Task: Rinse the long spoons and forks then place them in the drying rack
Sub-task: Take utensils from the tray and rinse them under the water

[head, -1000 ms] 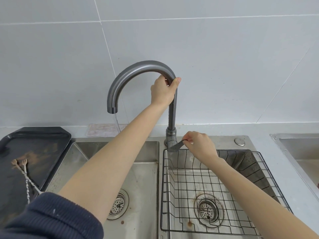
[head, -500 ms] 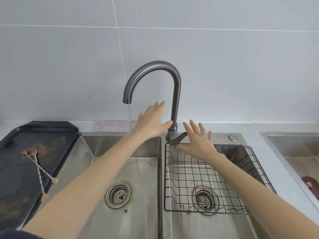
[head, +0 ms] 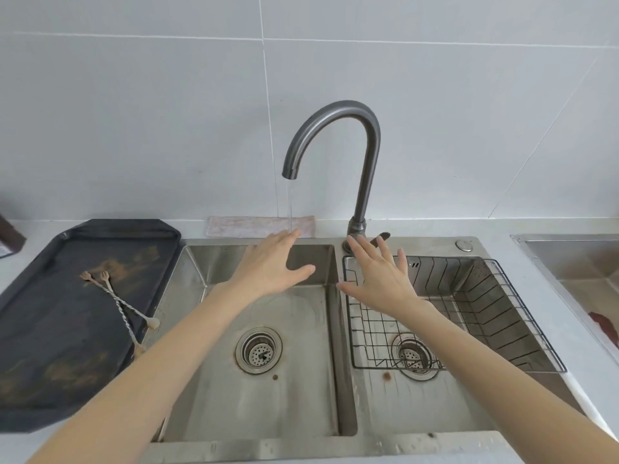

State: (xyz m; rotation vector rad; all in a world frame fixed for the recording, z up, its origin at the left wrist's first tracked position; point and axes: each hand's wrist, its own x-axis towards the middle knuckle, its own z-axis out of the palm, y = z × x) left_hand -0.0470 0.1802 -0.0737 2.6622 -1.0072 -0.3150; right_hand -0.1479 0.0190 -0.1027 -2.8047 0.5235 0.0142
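Two long twisted-handle utensils with small fork ends lie crossed on the dark tray at the left. A black wire drying rack sits in the right sink basin. The grey faucet runs a thin stream of water into the left basin. My left hand hovers flat with fingers straight over the left basin, fingertips near the stream. Beside it, my right hand spreads its fingers above the rack's near-left corner. Neither hand holds anything.
A pale cloth lies along the wall behind the left basin. Each basin has a round drain strainer. Another steel basin sits at the far right with a red item beside it. A brown object stands at the left edge.
My left hand let go of the faucet neck and came down over the left basin. My right hand released the faucet lever and opened. Water started running.
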